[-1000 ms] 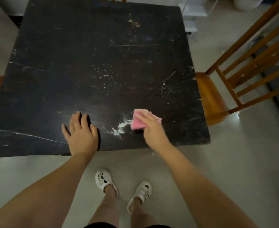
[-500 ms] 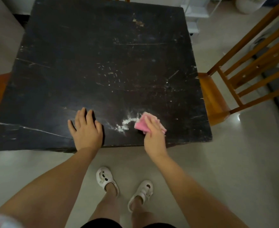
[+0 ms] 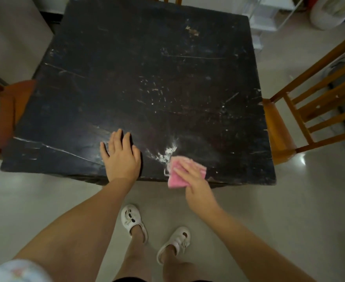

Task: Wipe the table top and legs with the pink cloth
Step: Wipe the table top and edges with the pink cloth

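A square black table top [image 3: 143, 82], scratched and scuffed, fills the upper middle of the head view. A white smear [image 3: 166, 154] lies near its front edge. My right hand [image 3: 194, 180] presses the folded pink cloth [image 3: 175, 178] flat against that front edge, just below and right of the smear; part of the cloth hangs past the edge. My left hand [image 3: 120, 157] rests flat on the table top with fingers spread, left of the smear. The table legs are hidden under the top.
A wooden chair [image 3: 289, 119] stands against the table's right side. Another chair seat [image 3: 10, 106] shows at the left side. White shelving [image 3: 267, 15] and a white bag [image 3: 328, 11] sit at the back right. My feet in white clogs [image 3: 133, 218] stand on pale floor.
My right hand has drawn the pink cloth toward me, from beside the smear to the table's front edge. The left hand stays planted on the top.
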`<action>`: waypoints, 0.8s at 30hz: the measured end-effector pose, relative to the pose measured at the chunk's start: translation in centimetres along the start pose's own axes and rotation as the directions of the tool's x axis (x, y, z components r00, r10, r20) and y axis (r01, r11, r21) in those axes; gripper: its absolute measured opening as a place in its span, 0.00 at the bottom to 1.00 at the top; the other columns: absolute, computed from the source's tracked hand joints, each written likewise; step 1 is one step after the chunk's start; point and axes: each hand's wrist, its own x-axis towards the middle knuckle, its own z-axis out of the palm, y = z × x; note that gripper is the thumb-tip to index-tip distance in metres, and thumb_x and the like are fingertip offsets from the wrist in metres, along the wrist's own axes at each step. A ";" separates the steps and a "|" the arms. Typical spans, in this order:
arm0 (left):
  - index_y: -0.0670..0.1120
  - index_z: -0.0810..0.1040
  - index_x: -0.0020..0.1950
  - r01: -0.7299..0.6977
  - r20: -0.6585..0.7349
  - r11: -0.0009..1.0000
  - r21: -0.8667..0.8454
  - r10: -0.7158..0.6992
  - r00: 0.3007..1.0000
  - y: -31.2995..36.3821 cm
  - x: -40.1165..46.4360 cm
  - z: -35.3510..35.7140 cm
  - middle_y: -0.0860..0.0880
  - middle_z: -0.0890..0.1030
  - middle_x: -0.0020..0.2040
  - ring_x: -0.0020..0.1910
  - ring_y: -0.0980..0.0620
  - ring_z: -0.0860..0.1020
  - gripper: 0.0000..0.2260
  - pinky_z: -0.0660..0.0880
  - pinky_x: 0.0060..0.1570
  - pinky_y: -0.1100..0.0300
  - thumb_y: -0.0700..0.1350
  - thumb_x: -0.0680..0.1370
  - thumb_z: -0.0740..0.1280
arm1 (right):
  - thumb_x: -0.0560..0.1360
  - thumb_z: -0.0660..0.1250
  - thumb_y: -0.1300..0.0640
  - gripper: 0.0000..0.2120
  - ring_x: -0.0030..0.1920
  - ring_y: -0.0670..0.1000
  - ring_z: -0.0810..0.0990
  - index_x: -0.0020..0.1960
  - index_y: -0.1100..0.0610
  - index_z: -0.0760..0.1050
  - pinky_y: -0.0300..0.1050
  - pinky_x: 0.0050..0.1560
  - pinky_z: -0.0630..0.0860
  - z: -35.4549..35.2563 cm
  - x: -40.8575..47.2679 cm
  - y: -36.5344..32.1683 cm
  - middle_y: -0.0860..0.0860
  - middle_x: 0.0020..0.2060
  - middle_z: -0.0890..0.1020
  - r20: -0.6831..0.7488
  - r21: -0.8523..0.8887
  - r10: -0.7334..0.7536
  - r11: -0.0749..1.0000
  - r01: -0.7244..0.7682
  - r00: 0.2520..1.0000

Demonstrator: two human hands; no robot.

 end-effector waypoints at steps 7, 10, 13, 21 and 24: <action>0.46 0.64 0.70 0.002 -0.009 1.000 0.010 -0.002 1.000 0.0 0.0 0.2 0.46 0.62 0.74 0.73 0.49 0.56 0.19 0.42 0.71 0.47 0.48 0.80 0.52 | 0.74 0.55 0.69 0.24 0.67 0.53 0.69 0.64 0.49 0.75 0.48 0.72 0.61 -8.1 14.5 2.4 0.53 0.66 0.72 -0.077 0.238 0.231 0.949 -0.207 0.970; 0.45 0.65 0.70 0.004 -0.035 1.000 0.010 -0.004 0.999 -0.2 0.1 0.5 0.46 0.62 0.73 0.73 0.49 0.56 0.19 0.43 0.71 0.47 0.48 0.80 0.52 | 0.72 0.54 0.73 0.25 0.72 0.54 0.62 0.67 0.59 0.71 0.33 0.70 0.48 -5.9 15.5 2.3 0.56 0.71 0.66 -0.030 -0.119 0.079 0.989 -0.082 0.996; 0.44 0.67 0.68 -0.001 -0.058 1.000 -0.008 0.000 0.998 -0.2 0.1 0.6 0.45 0.64 0.72 0.73 0.48 0.58 0.18 0.46 0.71 0.45 0.47 0.80 0.52 | 0.71 0.53 0.74 0.24 0.71 0.53 0.60 0.64 0.63 0.73 0.24 0.67 0.40 -1.9 10.3 0.8 0.60 0.70 0.66 0.119 -0.125 -0.168 0.975 0.182 0.979; 0.43 0.68 0.69 -0.009 -0.064 0.994 -0.107 0.002 0.998 -0.3 0.0 -0.1 0.45 0.65 0.72 0.73 0.49 0.58 0.24 0.47 0.73 0.50 0.48 0.77 0.46 | 0.68 0.53 0.75 0.24 0.62 0.45 0.71 0.59 0.65 0.77 0.24 0.64 0.59 -4.3 6.6 -2.9 0.54 0.60 0.76 0.250 0.109 -0.190 0.980 0.167 0.949; 0.43 0.68 0.69 -0.010 -0.080 0.989 -0.146 -0.002 0.997 -0.3 -0.1 0.0 0.46 0.66 0.72 0.73 0.51 0.58 0.24 0.46 0.73 0.52 0.49 0.77 0.45 | 0.70 0.52 0.75 0.24 0.64 0.47 0.70 0.61 0.63 0.76 0.40 0.69 0.65 -4.7 13.7 -4.2 0.56 0.62 0.75 0.147 0.116 -0.151 0.984 0.134 0.978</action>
